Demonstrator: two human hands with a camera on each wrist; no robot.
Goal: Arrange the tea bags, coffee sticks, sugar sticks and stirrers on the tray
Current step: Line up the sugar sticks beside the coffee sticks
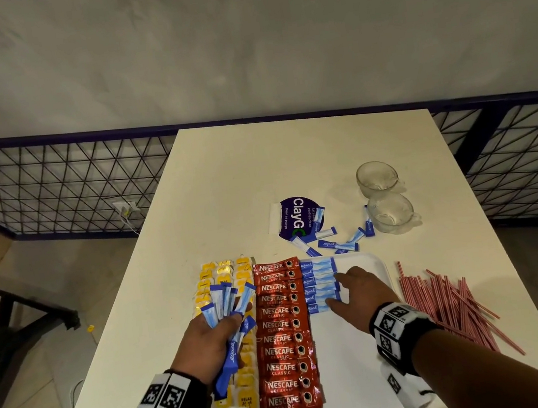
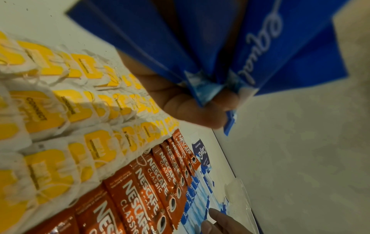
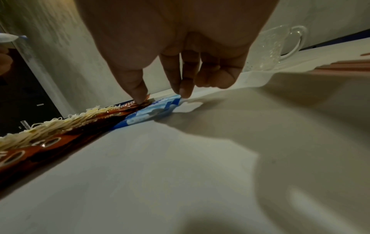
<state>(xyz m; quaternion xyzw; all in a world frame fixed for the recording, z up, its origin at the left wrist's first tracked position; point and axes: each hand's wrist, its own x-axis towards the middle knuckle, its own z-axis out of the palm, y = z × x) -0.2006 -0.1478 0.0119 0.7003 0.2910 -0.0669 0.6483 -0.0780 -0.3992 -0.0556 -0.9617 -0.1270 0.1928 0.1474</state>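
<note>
On the white tray (image 1: 382,265), yellow tea bags (image 1: 223,272) fill the left columns. Red coffee sticks (image 1: 281,340) form a column beside them. A short row of blue sugar sticks (image 1: 317,278) lies to the right of the coffee. My left hand (image 1: 224,327) hovers over the tea bags and grips a fanned bunch of sugar sticks (image 2: 230,47). My right hand (image 1: 337,292) rests thumb and fingertips (image 3: 186,90) on the near end of the sugar row (image 3: 152,110), holding nothing. Red-and-white stirrers (image 1: 447,303) lie heaped on the table to the right of the tray.
More loose sugar sticks (image 1: 335,243) lie scattered behind the tray, partly on a purple printed card (image 1: 297,217). Two glass cups (image 1: 378,178) (image 1: 391,212) stand at the back right. The table's edges drop off left and right, and a wire fence runs behind.
</note>
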